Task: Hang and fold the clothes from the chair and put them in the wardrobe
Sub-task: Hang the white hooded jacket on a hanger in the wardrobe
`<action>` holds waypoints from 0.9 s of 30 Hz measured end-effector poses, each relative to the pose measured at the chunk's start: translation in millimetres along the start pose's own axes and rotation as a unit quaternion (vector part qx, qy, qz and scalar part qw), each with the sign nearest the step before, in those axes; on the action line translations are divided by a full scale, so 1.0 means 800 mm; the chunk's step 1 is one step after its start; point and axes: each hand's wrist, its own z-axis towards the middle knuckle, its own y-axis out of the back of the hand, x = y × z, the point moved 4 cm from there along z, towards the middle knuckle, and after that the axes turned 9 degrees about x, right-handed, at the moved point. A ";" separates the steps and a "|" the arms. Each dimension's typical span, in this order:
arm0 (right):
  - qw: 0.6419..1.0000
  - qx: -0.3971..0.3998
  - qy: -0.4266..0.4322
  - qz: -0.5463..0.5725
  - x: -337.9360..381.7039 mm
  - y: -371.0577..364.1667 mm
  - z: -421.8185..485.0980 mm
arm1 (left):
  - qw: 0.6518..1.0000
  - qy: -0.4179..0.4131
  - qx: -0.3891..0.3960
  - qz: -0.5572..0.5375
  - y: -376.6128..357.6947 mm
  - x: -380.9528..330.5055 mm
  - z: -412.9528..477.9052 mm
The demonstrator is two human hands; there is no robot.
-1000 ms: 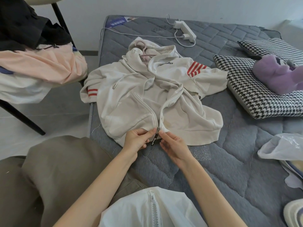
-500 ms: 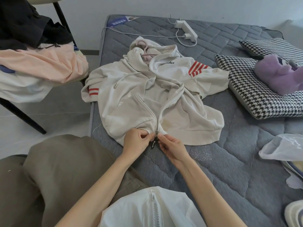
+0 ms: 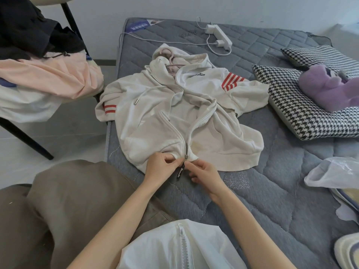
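Note:
A cream zip hoodie point(image 3: 155, 117) with red stripes lies front-up on the grey mattress point(image 3: 252, 191), a pink hanger point(image 3: 171, 61) inside its hood. My left hand point(image 3: 161, 166) pinches the bottom hem just left of the zipper. My right hand point(image 3: 204, 171) pinches the hem on the zipper's right side. A black zipper pull tag point(image 3: 180, 172) hangs between the two hands. The zipper is open above its base. On the chair point(image 3: 25, 136) at the left lie black, pink and white clothes point(image 3: 48, 78).
Houndstooth pillows point(image 3: 303, 113) and a purple plush toy point(image 3: 328, 90) sit at the right. A white power strip point(image 3: 219, 35) with cables lies at the bed's head. A plastic bag point(image 3: 334, 173) is at the right edge. Floor lies between chair and bed.
Both hands shifted slightly toward me along the hem at the zipper's base; the black pull tag now hangs plainly between them. The hoodie itself has barely moved.

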 end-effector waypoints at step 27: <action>0.991 0.087 -0.099 -0.009 0.028 0.016 0.024 | 0.990 0.105 0.075 0.049 -0.006 0.015 -0.002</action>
